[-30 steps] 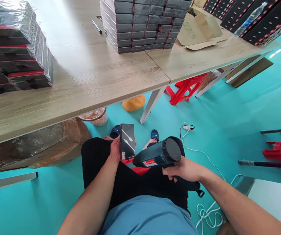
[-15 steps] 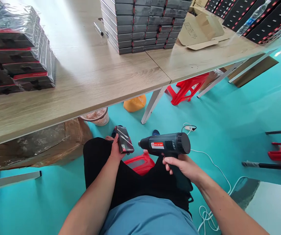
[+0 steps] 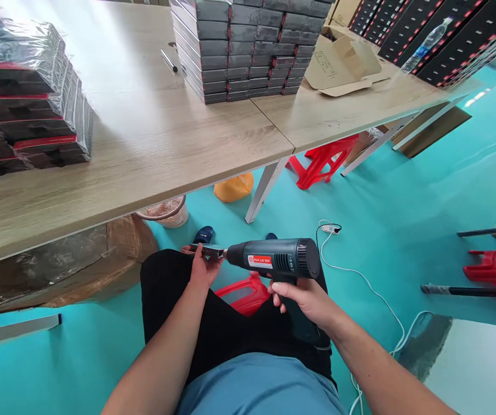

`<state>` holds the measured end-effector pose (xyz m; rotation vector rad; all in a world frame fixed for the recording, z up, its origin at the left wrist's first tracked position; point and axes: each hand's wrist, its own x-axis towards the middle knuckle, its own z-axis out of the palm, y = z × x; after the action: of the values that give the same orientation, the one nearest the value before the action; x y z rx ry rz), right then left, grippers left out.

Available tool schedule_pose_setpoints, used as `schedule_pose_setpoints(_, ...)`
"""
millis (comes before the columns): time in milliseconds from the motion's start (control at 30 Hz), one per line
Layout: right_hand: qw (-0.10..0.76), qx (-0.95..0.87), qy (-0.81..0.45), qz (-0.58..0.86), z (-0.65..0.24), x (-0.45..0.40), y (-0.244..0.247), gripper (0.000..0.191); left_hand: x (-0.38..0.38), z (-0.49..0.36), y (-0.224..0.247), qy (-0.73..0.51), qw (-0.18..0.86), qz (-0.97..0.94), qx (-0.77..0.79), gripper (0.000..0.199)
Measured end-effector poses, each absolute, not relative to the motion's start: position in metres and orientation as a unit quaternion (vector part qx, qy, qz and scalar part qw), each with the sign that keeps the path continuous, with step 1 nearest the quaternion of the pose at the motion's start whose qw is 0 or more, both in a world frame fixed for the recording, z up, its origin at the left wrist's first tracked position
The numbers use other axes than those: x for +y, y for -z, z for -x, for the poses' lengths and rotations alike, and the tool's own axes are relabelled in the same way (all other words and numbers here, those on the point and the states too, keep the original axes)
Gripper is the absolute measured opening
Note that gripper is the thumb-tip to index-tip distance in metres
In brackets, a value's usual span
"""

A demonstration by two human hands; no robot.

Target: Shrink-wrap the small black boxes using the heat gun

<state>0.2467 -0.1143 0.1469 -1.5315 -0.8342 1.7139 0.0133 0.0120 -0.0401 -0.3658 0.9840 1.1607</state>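
My right hand (image 3: 293, 297) is wrapped round the handle of a dark heat gun (image 3: 274, 257) with a red and white label. The gun points left, its nozzle right by the end of a small black box (image 3: 207, 250). Whether nozzle and box touch I cannot tell. My left hand (image 3: 203, 268) grips that box over my left thigh, the box turned so a narrow side shows. Part of it is hidden by my fingers.
Above my knees runs a wooden table (image 3: 179, 150) bearing a stack of black boxes (image 3: 252, 55) and film-wrapped boxes (image 3: 36, 115). Under it stand a waste basket (image 3: 172, 216), a yellow bag (image 3: 234, 187) and a large carton (image 3: 113, 259). A white cord (image 3: 369, 282) lies right.
The heat gun has moved left, bringing its nozzle up to the box. My left hand has tilted the box from its broad face to a narrow side.
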Motion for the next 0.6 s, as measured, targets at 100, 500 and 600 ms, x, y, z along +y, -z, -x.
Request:
schedule_pose_setpoints(100, 0.344, -0.314, -0.638, 0.613, -0.245, -0.115, -0.146, 0.035, 0.011, -0.014, 0.04, -0.526, 0.706, 0.168, 0.443, 0.019)
schedule_pose_setpoints(500, 0.301, -0.331, -0.667, 0.596, -0.233, -0.113, -0.15, 0.03, 0.014, -0.017, 0.04, -0.529, 0.701, 0.18, 0.442, 0.021)
schedule_pose_setpoints(600, 0.337, -0.342, -0.651, 0.588, -0.227, -0.108, -0.146, 0.027, 0.014, -0.018, 0.039, -0.534, 0.697, 0.186, 0.441, 0.023)
